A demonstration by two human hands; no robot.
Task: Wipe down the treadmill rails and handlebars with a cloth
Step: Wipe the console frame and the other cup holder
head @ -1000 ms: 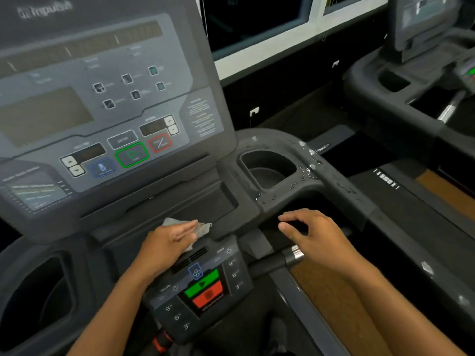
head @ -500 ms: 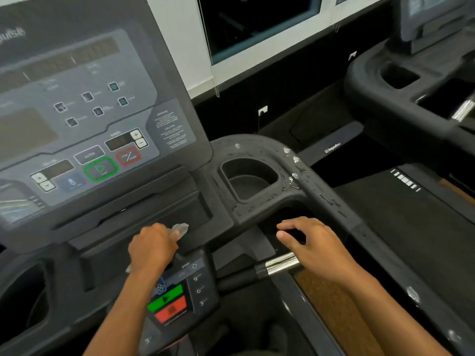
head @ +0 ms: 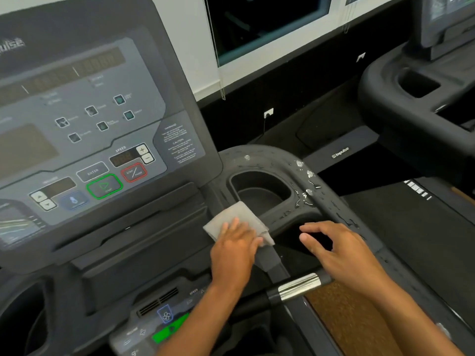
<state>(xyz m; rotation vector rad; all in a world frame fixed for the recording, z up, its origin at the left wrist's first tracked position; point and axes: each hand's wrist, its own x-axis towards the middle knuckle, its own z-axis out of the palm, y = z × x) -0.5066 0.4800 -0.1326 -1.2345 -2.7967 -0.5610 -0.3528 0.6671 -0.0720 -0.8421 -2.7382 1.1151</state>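
A grey cloth (head: 237, 217) lies flat on the dark treadmill console beside the right cup holder (head: 259, 191). My left hand (head: 235, 249) presses down on the cloth with its fingers spread over it. My right hand (head: 341, 249) hovers open, holding nothing, above the dark recess just right of the cloth. The right rail (head: 331, 201) curves around the cup holder and carries wet drops and white flecks. A black handlebar with a chrome band (head: 299, 286) runs below both hands.
The control panel (head: 84, 140) with green and red buttons rises at the left. A lower keypad (head: 164, 327) sits by my left forearm. A left cup holder (head: 23, 319) shows at the bottom left. A second treadmill (head: 416, 96) stands at the right.
My left hand slid the cloth rightward from the console tray to the edge beside the right cup holder, and the cloth now lies spread flat. My right hand stayed over the recess.
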